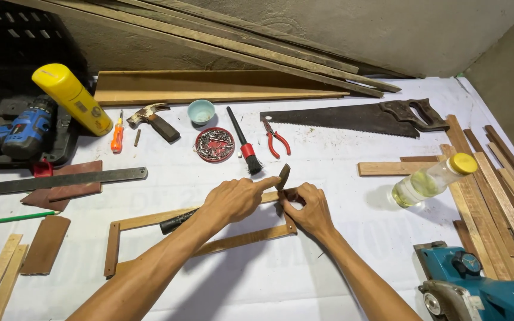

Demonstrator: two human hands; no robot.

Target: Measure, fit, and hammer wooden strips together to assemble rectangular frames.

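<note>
Head view: both hands (233, 199) (307, 208) on rectangular wooden frame (150, 235), hammer (282, 176) above.

The blue power planer (477, 288) is cut off by the bottom edge.

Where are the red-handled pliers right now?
In the head view, the pliers lie on the white table cover just right of centre, between the black brush and the hand saw, beyond both hands.

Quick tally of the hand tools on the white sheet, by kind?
Hammers: 2, one under the left hand at the wooden frame, one by the bowl
Handsaw: 1
Pliers: 1
Brush: 1
Screwdriver: 1
Steel ruler: 1
Total: 7
</note>
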